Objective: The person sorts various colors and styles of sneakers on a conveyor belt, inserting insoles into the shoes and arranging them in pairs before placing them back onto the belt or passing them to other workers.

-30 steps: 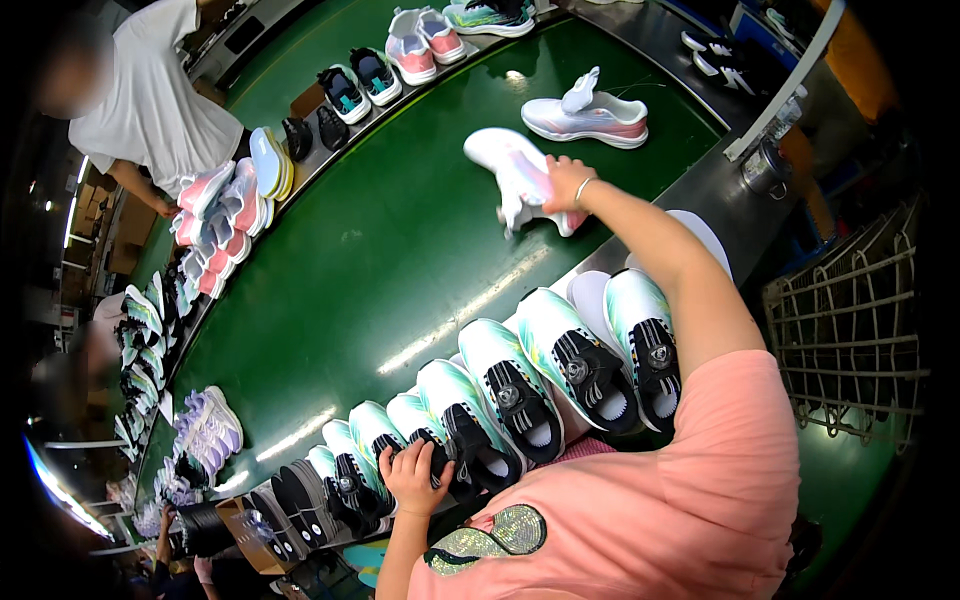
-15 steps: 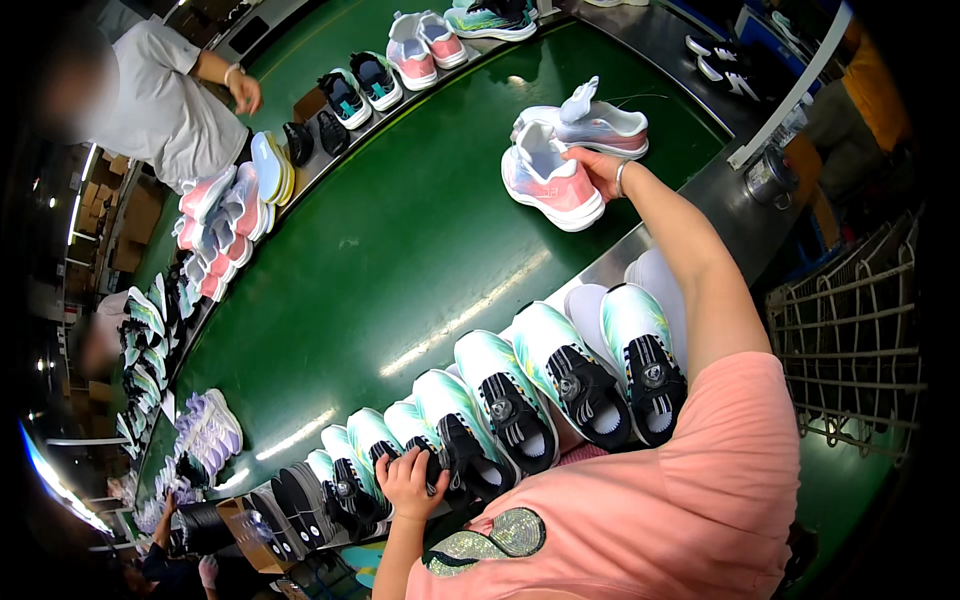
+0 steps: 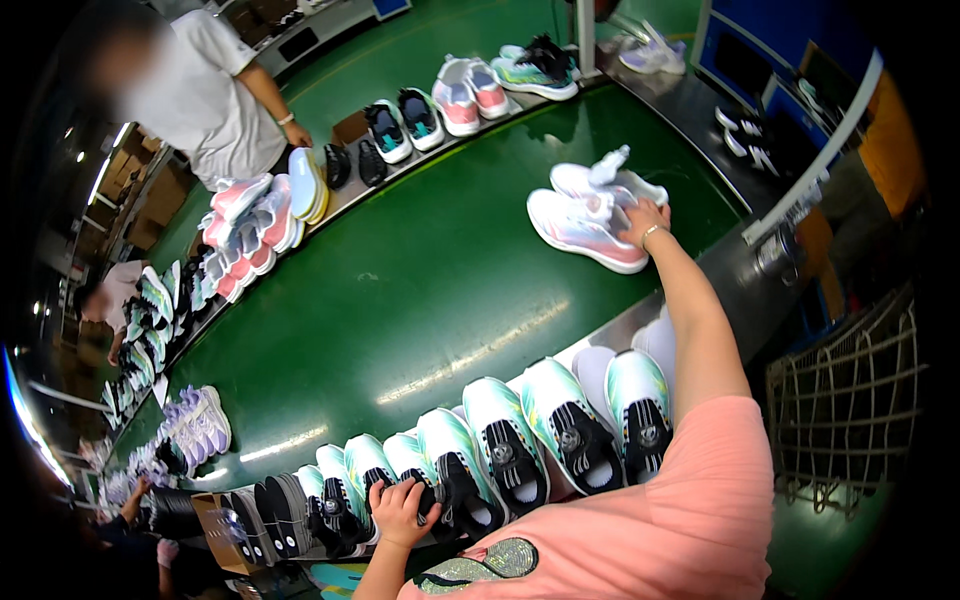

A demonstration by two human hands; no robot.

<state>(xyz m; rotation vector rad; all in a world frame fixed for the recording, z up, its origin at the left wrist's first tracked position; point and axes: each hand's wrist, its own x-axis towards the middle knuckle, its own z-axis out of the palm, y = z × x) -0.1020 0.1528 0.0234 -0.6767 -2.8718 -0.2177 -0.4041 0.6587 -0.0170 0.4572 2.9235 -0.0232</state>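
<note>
My right hand [image 3: 643,222] grips the heel collar of a white and pink sneaker [image 3: 585,238] on the green conveyor belt. That shoe's toe points to the left. Just behind it lies a matching sneaker [image 3: 572,180], with a crumpled white piece [image 3: 608,166] standing up out of it. My left hand [image 3: 402,512], fingers apart, rests on the near row of mint, white and black sneakers, over a black upper. Close to that hand is a mint-toed sneaker [image 3: 447,447] with a black collar.
Pink and white shoes [image 3: 252,225] are piled along the far ledge, near a person in a white shirt [image 3: 205,100]. Lilac sneakers [image 3: 200,425] stand at the left. Grey insoles [image 3: 285,515] sit beside the near row. A wire rack [image 3: 845,400] is at the right.
My right hand has turned the pink sneaker from heel toward me to toe leftward, setting it alongside its mate. My left hand stays on the row. The head view has shifted.
</note>
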